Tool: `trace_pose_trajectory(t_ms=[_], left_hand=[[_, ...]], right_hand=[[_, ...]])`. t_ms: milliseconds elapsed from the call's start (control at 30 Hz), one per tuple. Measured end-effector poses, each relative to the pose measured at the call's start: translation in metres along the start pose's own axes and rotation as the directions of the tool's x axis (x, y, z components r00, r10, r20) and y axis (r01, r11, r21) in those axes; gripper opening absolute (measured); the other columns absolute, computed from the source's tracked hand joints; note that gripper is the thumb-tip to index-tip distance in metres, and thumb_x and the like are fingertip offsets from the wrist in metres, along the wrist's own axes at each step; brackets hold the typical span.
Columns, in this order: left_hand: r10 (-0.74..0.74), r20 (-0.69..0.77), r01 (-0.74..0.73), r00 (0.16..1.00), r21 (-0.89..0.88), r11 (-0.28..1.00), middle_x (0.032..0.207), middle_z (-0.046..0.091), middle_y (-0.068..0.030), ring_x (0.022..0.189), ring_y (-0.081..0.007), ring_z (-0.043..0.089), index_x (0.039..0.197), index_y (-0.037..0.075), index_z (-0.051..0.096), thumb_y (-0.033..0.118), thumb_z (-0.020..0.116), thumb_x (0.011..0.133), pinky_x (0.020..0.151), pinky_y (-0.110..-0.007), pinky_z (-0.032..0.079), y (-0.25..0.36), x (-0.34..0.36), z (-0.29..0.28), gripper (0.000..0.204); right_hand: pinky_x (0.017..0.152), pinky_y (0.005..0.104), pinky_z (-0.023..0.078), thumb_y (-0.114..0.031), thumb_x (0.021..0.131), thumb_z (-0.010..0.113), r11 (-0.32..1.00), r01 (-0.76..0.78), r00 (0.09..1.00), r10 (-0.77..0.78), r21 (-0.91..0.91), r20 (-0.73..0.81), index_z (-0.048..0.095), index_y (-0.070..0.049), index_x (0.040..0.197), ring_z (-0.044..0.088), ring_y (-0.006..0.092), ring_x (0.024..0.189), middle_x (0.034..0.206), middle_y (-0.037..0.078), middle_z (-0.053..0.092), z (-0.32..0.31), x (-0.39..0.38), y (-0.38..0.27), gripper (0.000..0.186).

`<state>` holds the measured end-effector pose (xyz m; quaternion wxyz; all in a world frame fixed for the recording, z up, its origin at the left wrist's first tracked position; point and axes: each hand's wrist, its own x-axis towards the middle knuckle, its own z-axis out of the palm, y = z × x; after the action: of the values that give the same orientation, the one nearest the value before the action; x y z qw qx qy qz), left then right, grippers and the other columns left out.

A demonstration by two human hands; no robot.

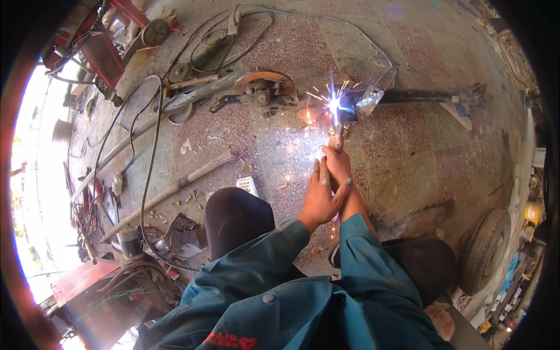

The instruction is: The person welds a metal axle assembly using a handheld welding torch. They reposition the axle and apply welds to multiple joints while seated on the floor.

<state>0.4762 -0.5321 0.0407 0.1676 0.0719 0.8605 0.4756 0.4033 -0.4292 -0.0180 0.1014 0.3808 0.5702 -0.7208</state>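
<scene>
My right hand [339, 165] grips a welding electrode holder [336, 140], pointed up at a bright arc [334, 104] throwing orange sparks. The arc is at a dark steel piece [349, 115], its details hidden by glare, beside a perforated metal plate [370, 101] and a long black bar [423, 95]. My left hand [321, 195] rests against my right hand and wrist, fingers extended and thumb raised, holding nothing visible. Left of the arc lies a rusty disc and hub assembly [263, 87] joined to a long metal tube.
A wooden pole [192, 178] and looping cables cross the tiled floor at left. Red machinery [105, 61] stands upper left; a red-topped metal box [84, 280] sits lower left. A tyre [484, 251] leans at right beside clutter. My knees flank my arms.
</scene>
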Motion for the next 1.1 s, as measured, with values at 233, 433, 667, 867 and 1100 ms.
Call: trace_pose_trajectory(t_ms=[233, 433, 667, 867, 1100], left_hand=[[-0.035, 0.012, 0.035, 0.999, 0.008, 0.999, 0.172, 0.027, -0.0427, 0.163, -0.0546, 0.026, 0.169, -0.015, 0.017, 0.060, 0.060, 0.109, 0.133, -0.052, 0.030, 0.001, -0.003, 0.002, 0.106], [-0.055, 0.024, 0.054, 0.998, 0.013, 0.998, 0.172, 0.026, -0.0436, 0.163, -0.0551, 0.026, 0.169, -0.015, 0.017, 0.060, 0.061, 0.109, 0.133, -0.052, 0.031, 0.002, -0.004, 0.000, 0.106], [-0.040, 0.003, 0.040, 0.999, -0.028, 0.999, 0.172, 0.026, -0.0442, 0.163, -0.0564, 0.026, 0.169, -0.015, 0.019, 0.060, 0.061, 0.109, 0.132, -0.052, 0.032, 0.004, -0.004, -0.001, 0.104], [-0.020, -0.002, 0.020, 1.000, 0.009, 1.000, 0.173, 0.024, -0.0427, 0.163, -0.0563, 0.025, 0.169, -0.016, 0.018, 0.062, 0.060, 0.109, 0.133, -0.052, 0.031, 0.000, -0.004, 0.000, 0.107], [-0.037, 0.014, 0.036, 0.999, 0.012, 0.999, 0.173, 0.025, -0.0425, 0.164, -0.0540, 0.024, 0.169, -0.017, 0.018, 0.063, 0.059, 0.109, 0.134, -0.051, 0.029, 0.002, -0.003, 0.003, 0.107]], right_hand=[[0.074, 0.0414, 0.054, -0.026, 0.098, 0.071, 0.995, 0.104, 0.995, -0.104, -0.009, 0.006, 0.074, 0.012, 0.105, 0.068, 0.0216, 0.082, 0.092, 0.013, 0.073, -0.005, -0.001, 0.004, 0.039], [0.075, 0.0413, 0.054, -0.028, 0.097, 0.073, 0.987, 0.133, 0.991, -0.134, -0.086, -0.005, 0.074, 0.012, 0.105, 0.069, 0.0226, 0.083, 0.093, 0.015, 0.074, -0.004, -0.003, 0.003, 0.041], [0.077, 0.0416, 0.054, -0.025, 0.097, 0.074, 0.991, 0.132, 0.991, -0.132, -0.001, 0.026, 0.073, 0.009, 0.110, 0.068, 0.0202, 0.085, 0.097, 0.011, 0.073, -0.002, -0.005, 0.002, 0.036], [0.078, 0.0387, 0.052, -0.024, 0.101, 0.071, 0.998, 0.047, 0.998, -0.045, -0.042, 0.033, 0.072, 0.004, 0.110, 0.063, 0.0177, 0.086, 0.097, 0.007, 0.070, -0.001, -0.004, -0.001, 0.029], [0.072, 0.0392, 0.050, -0.028, 0.102, 0.066, 0.996, 0.084, 0.996, -0.084, -0.017, 0.007, 0.070, 0.002, 0.103, 0.059, 0.0166, 0.080, 0.091, 0.006, 0.066, 0.000, -0.011, -0.005, 0.030]])
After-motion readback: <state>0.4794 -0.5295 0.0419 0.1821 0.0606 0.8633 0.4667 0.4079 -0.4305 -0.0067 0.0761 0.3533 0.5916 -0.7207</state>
